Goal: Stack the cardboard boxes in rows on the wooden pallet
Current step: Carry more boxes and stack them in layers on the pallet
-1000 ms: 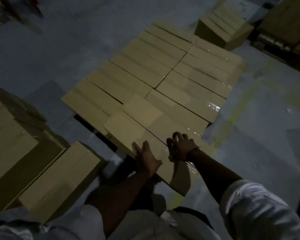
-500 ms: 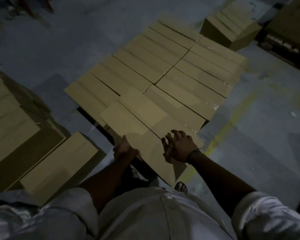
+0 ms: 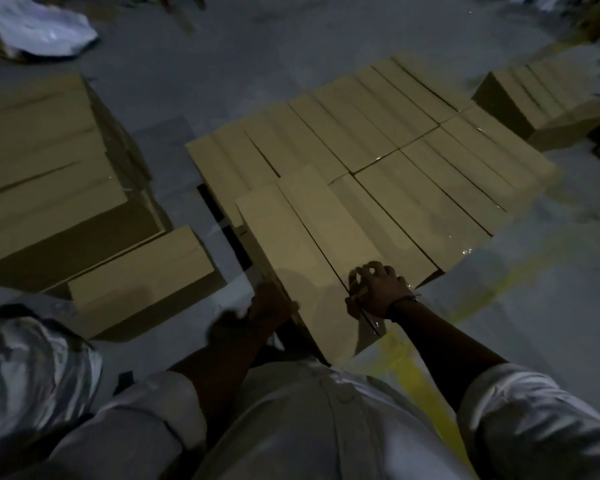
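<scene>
Long, flat, smooth-faced cardboard boxes lie edge to edge in 2 rows on a wooden pallet, which shows only as a dark strip at the left edge. Some of the tops glint with clear tape. 2 more boxes form a second layer at the near left corner: the nearest box and its neighbour, side by side.

The floor is dull grey concrete, crossed by a worn yellow painted line, in dim light. A taller stack stands to the left with a single box beside it. Another stack sits far right, and crumpled white sheeting lies top left.

The person's right hand rests on the nearest box, fingers curled and hooked at the seam. The left hand is at that box's near left corner, too blurred to tell its grip.
</scene>
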